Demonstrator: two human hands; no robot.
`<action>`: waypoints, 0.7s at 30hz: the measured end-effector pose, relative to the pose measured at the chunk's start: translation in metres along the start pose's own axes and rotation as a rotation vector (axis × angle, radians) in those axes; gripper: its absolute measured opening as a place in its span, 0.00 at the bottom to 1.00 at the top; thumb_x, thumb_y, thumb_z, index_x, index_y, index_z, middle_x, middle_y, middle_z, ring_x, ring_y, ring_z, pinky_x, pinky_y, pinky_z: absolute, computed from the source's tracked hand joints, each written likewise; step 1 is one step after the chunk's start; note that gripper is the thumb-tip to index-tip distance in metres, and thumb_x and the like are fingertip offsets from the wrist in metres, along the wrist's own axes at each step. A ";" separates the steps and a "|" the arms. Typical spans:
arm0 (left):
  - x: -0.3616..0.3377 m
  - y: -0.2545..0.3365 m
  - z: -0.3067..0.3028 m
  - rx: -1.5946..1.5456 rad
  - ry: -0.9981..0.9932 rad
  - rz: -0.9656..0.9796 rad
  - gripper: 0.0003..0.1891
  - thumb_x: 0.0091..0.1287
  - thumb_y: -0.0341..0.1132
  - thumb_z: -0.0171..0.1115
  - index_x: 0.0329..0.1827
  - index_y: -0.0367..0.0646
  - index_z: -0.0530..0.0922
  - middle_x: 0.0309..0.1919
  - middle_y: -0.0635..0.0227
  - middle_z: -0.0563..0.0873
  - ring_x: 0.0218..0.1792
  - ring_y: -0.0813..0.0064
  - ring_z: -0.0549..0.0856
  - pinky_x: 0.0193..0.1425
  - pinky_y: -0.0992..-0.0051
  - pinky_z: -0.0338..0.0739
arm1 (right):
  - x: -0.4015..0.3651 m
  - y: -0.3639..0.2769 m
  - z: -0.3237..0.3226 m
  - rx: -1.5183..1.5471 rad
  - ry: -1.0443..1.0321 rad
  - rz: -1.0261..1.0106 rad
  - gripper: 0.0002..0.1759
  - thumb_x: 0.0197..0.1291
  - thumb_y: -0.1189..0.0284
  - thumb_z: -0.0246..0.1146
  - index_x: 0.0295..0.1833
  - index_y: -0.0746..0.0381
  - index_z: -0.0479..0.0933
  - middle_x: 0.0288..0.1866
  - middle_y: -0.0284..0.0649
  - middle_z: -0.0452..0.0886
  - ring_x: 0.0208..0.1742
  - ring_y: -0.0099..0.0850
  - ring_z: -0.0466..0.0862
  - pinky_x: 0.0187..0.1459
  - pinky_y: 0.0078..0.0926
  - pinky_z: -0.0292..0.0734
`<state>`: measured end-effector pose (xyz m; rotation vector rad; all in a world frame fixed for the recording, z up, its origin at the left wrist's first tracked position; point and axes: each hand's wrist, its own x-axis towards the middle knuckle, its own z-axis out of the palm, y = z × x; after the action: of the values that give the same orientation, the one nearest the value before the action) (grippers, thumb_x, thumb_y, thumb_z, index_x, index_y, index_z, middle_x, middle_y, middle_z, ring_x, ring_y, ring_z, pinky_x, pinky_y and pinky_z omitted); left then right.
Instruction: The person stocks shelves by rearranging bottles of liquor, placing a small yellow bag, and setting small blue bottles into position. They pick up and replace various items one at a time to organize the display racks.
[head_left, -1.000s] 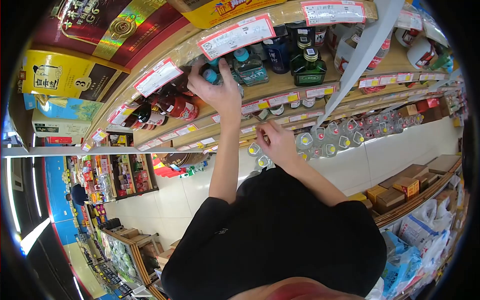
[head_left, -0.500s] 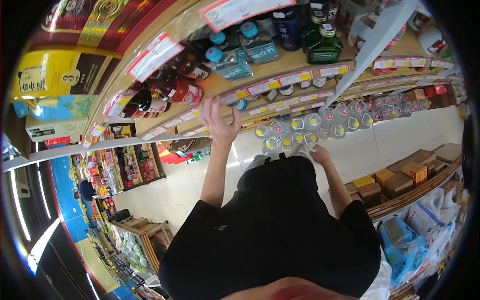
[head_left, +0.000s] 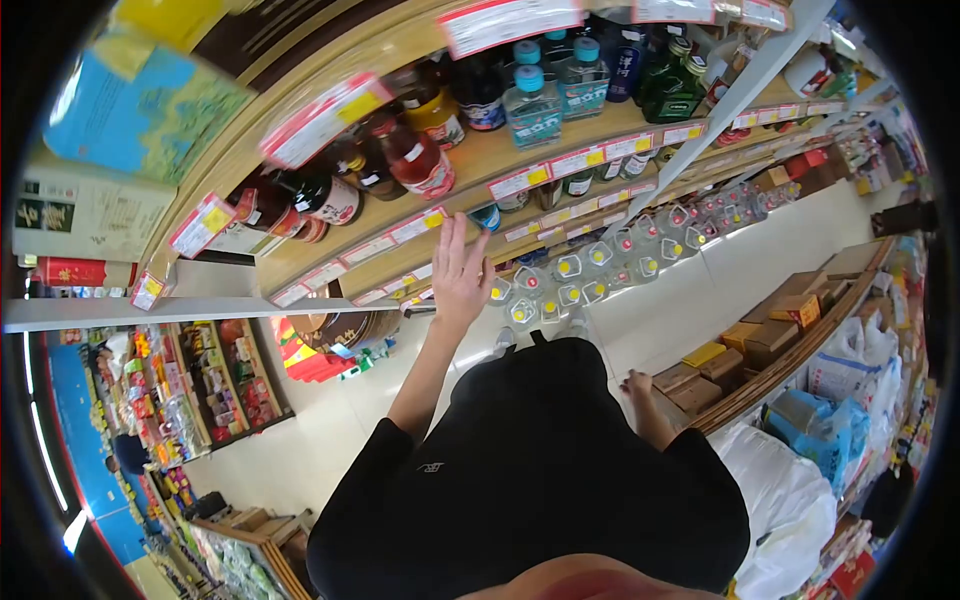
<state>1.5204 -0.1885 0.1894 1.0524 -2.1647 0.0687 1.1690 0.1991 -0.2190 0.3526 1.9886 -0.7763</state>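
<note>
My left hand (head_left: pixel 462 275) is raised at the edge of the liquor shelf (head_left: pixel 365 225), fingers stretched out and holding nothing. Its fingertips are right by the price tags (head_left: pixel 420 226) on the shelf front. A small blue-capped item (head_left: pixel 486 217) shows just beyond them, on a lower level. Above the hand stands a bottle with red contents (head_left: pixel 418 165), with dark bottles (head_left: pixel 325 197) to its left and clear bottles with turquoise caps (head_left: pixel 532 112) to its right. My right hand (head_left: pixel 637 388) hangs low at my side, fingers loosely curled and apart, with nothing seen in it.
Large clear jugs with yellow and red caps (head_left: pixel 570 294) stand in rows on the floor along the shelf. To the right are cardboard boxes (head_left: pixel 765 345) on a wooden rack and white plastic bags (head_left: pixel 775 505). A grey shelf upright (head_left: pixel 190 313) juts out at left.
My view has turned and shifted left along the shelf. My left hand stays raised, its fingers now straighter and closer together. My right hand has drawn back towards my body.
</note>
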 end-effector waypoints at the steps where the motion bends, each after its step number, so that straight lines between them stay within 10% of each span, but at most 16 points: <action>1: -0.012 -0.009 0.001 -0.036 -0.020 0.018 0.24 0.63 0.24 0.71 0.65 0.44 0.87 0.83 0.47 0.71 0.82 0.41 0.72 0.80 0.47 0.73 | -0.036 0.006 0.016 -0.015 -0.023 0.001 0.19 0.75 0.67 0.64 0.62 0.69 0.79 0.43 0.50 0.86 0.32 0.42 0.88 0.33 0.39 0.91; 7: -0.135 -0.075 0.000 -0.250 -0.166 -0.234 0.23 0.67 0.23 0.64 0.65 0.48 0.85 0.76 0.52 0.77 0.65 0.48 0.86 0.65 0.55 0.84 | -0.118 0.084 0.054 -0.245 -0.149 -0.055 0.19 0.73 0.65 0.65 0.61 0.68 0.81 0.45 0.52 0.87 0.37 0.43 0.90 0.36 0.42 0.89; 14: -0.278 -0.135 -0.025 -0.307 -0.322 -0.654 0.20 0.76 0.29 0.61 0.70 0.44 0.78 0.71 0.49 0.79 0.67 0.44 0.84 0.66 0.53 0.82 | -0.159 0.134 0.010 -0.428 -0.001 -0.113 0.20 0.73 0.63 0.65 0.57 0.69 0.83 0.46 0.54 0.88 0.41 0.44 0.91 0.41 0.43 0.88; 21: -0.204 -0.159 -0.043 -0.041 0.049 -0.542 0.35 0.72 0.30 0.64 0.82 0.30 0.64 0.78 0.41 0.72 0.80 0.41 0.69 0.82 0.48 0.65 | -0.179 0.171 -0.007 -0.510 0.087 -0.190 0.21 0.72 0.61 0.66 0.54 0.71 0.85 0.48 0.57 0.90 0.45 0.45 0.91 0.46 0.44 0.87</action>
<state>1.7407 -0.1440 0.0541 1.5561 -1.7628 -0.1984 1.3476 0.3444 -0.1280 -0.1062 2.2375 -0.3469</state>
